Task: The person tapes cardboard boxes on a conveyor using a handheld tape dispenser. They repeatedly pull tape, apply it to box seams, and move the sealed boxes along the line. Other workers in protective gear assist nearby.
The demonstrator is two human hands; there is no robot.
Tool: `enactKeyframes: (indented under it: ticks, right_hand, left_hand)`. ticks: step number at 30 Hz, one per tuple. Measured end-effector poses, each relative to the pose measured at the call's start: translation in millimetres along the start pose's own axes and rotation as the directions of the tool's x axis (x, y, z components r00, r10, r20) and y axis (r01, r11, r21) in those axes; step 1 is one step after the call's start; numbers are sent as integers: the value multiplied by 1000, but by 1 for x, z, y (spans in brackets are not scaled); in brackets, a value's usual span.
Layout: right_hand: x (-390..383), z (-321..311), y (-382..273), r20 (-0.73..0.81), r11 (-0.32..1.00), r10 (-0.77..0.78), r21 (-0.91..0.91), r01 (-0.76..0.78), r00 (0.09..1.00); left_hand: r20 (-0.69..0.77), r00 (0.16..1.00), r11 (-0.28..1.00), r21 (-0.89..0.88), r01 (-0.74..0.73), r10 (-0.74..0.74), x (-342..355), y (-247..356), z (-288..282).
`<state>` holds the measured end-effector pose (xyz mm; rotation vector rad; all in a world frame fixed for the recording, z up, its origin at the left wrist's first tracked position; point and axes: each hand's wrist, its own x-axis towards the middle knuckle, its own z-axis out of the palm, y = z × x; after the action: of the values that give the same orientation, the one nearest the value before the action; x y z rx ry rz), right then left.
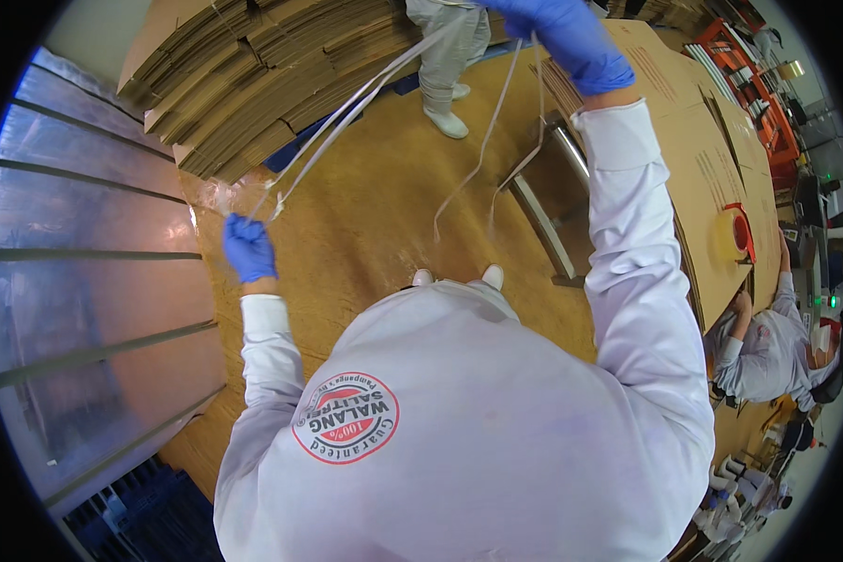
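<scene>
White plastic twine (332, 133) stretches in two strands between my hands. My left hand (249, 249), in a blue glove, is closed on its lower end, where a knot or loose tuft shows just beside the fingers. Raised high at the upper right, my right hand (576, 39) is also gloved in blue. Its fingers are bent round the twine near the picture's top edge, partly cut off there. Two loose ends of the twine dangle below the right hand toward the brown floor (375, 215).
Flattened cardboard boxes (244, 103) are stacked at the far left. More cardboard (665, 112) lies on the right, with a tape dispenser (735, 234) on it. A strip curtain (94, 225) hangs at left. One person (450, 56) stands ahead; another (768, 351) works at right.
</scene>
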<state>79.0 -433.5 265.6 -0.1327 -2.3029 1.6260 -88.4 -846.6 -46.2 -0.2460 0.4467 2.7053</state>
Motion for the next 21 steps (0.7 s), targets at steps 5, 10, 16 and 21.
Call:
enactKeyframes:
  ticks: [5,10,16,21]
  right_hand:
    - [3,-36,-20,-273,977,-200,11,211,941]
    - [-3,-69,-26,-406,963,-242,9,268,881]
    - [-40,-73,3,-218,438,-462,-899,7,860]
    - [-21,26,37,-19,878,-284,-406,252,959]
  left_hand:
    - [57,955,948,147,281,-291,3,-113,-8]
    - [-173,936,905,254,342,-306,7,-183,41]
    - [10,996,890,449,73,-87,16,-144,145]
    - [609,768,911,404,-85,-199,10,-147,257]
